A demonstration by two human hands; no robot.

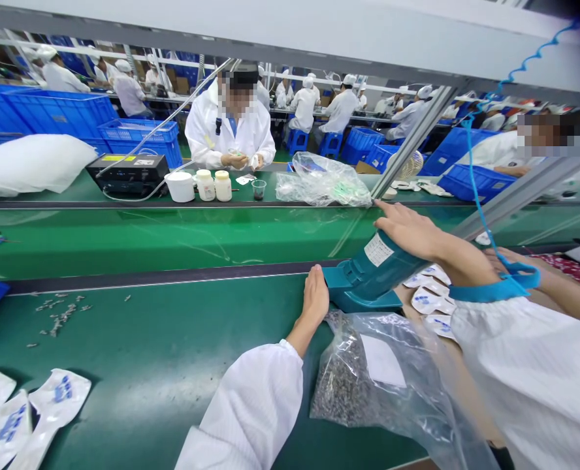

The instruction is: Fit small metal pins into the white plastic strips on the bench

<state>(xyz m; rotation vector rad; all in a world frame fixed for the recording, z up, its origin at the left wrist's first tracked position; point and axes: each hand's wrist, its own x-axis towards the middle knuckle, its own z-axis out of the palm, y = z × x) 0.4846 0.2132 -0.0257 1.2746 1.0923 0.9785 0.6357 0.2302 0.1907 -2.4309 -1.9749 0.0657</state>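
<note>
My right hand (pixel 410 230) lies flat, fingers stretched out, on the raised arm of a teal heat sealer (pixel 368 274) that stands on the green bench. My left hand (pixel 315 301) rests at the sealer's left front edge, fingers curled down against it; anything under them is hidden. A clear plastic bag (pixel 368 378) of small dark parts lies just in front of the sealer, between my sleeves. Small white printed pouches (pixel 430 294) lie under and behind the sealer's arm. A blue wrist strap (pixel 496 287) with a coiled cord circles my right wrist.
Loose small parts (pixel 57 314) and white pouches (pixel 30 411) lie at the left of the bench (pixel 147 352). Beyond the green conveyor belt (pixel 172 238) sit a black device (pixel 128 173), white jars (pixel 214 185), a crumpled clear bag (pixel 322 181) and a seated worker (pixel 228 127). Another person's arm (pixel 554 287) is at right.
</note>
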